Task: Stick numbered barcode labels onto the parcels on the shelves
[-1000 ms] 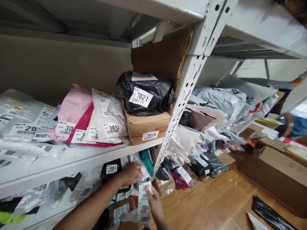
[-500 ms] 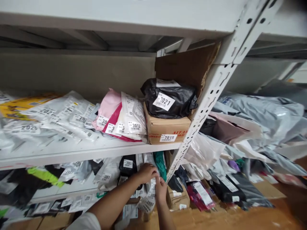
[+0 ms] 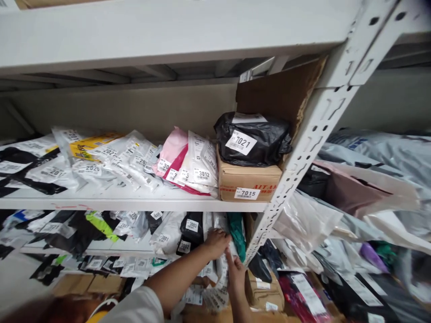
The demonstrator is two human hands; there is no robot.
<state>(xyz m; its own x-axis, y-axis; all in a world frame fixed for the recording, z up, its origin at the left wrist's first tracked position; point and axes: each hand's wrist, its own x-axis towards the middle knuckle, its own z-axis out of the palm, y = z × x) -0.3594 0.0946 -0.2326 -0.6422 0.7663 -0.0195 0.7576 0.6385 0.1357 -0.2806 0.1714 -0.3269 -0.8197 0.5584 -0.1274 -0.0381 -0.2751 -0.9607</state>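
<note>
My left hand (image 3: 218,243) is closed, its fingers curled at the top of a long strip of number labels (image 3: 222,271). From the right, my right hand (image 3: 236,269) pinches the same strip, and the fingertips of both hands nearly meet. Below them the strip hangs and curls at its lower end. Just behind the hands lie a green bagged parcel (image 3: 237,235) and a black parcel (image 3: 191,228) labelled 3003, both on the lower shelf. What exactly sits between the fingertips is too small to make out.
Above the hands runs the white shelf edge (image 3: 141,205). On that shelf are a carton (image 3: 232,181) labelled 7015, a black parcel (image 3: 253,141) labelled 7021 and several bagged parcels. A perforated metal post (image 3: 296,166) stands right of my hands, with more grey bags (image 3: 387,179) beyond.
The view has shifted left and up, so the shelves appear farther right. Both hands stay close together at the label strip, still in front of the lower shelf.
</note>
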